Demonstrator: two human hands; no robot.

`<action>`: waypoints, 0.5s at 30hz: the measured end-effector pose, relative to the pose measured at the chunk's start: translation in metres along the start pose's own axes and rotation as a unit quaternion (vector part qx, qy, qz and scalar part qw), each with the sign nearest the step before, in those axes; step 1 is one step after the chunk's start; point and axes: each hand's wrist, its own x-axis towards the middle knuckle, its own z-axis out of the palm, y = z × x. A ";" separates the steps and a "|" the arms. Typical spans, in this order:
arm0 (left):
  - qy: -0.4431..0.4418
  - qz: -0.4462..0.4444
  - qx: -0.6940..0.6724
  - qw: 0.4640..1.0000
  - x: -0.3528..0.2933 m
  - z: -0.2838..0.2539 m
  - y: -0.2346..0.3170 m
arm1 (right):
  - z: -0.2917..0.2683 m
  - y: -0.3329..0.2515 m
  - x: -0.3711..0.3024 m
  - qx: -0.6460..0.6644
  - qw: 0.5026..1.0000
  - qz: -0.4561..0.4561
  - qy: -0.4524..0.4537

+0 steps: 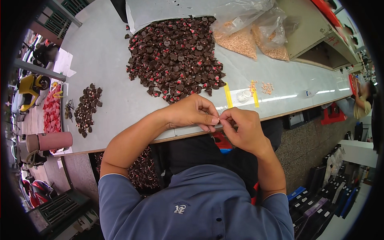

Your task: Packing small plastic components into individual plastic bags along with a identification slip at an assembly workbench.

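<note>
Fingertips of my left hand and my right hand meet in a pinch over the table's front edge. Whatever they hold between them is too small to make out. Just beyond my left hand lies a big heap of small dark brown pieces, many showing red and white spots. Past my right hand, a small clear round dish sits between two strips of yellow tape. Beside it are scattered tiny tan-orange bits.
A smaller pile of dark pieces lies at the left, near a pink tumbler and red pieces. Clear bags of tan bits stand at the back right by an open-fronted box. More dark pieces are under the table.
</note>
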 end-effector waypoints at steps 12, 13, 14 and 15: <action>0.009 0.024 -0.014 1.000 0.003 0.000 -0.004 | -0.047 0.005 0.010 -0.162 0.986 -0.032 0.037; 0.011 0.038 -0.012 0.999 0.003 0.000 -0.005 | -0.055 0.006 0.013 -0.233 0.971 -0.035 0.031; 0.010 0.042 -0.015 0.999 0.003 0.000 -0.006 | -0.060 0.007 0.016 -0.264 0.962 -0.048 0.047; 0.012 0.041 -0.013 0.999 0.002 0.000 -0.005 | -0.063 0.010 0.018 -0.267 0.961 -0.049 0.044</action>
